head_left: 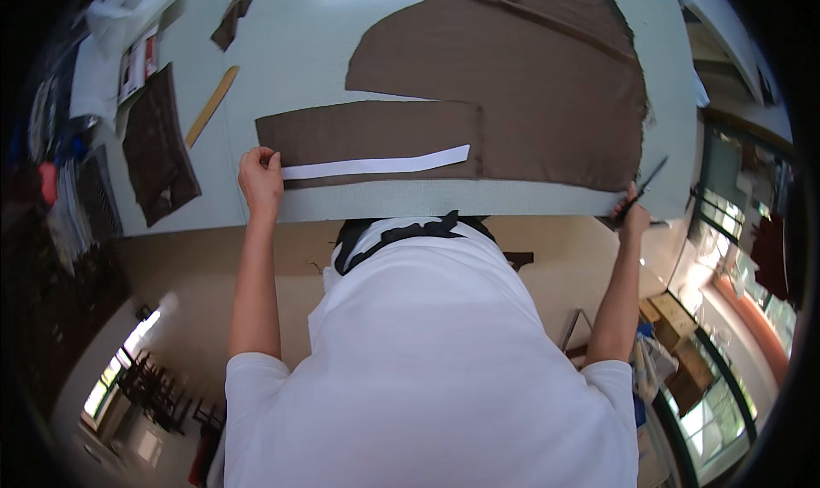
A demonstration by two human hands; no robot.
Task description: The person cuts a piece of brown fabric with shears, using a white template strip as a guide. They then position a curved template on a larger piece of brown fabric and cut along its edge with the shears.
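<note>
My left hand (261, 177) pinches the left end of a narrow white strip (378, 165), which looks like paper or interfacing. Under the strip lies a long brown fabric band (365, 126) with a slightly curved upper edge. Its right end meets or overlaps a large brown fabric piece (544, 110) that spreads up and to the right, with a raw right edge and a fold near the top. At that piece's lower right corner, my right hand (631, 214) holds dark-handled scissors (652, 177). Their blades point up and right; whether they are parted is unclear.
A wooden ruler or stick (213, 105) lies left of the band, beside another brown fabric piece (160, 148). Farther up is a small brown scrap (232, 23). White plastic sheeting (131, 14) and stacked fabrics (67, 193) line the table's left side. The table's near edge (307, 221) runs before my waist.
</note>
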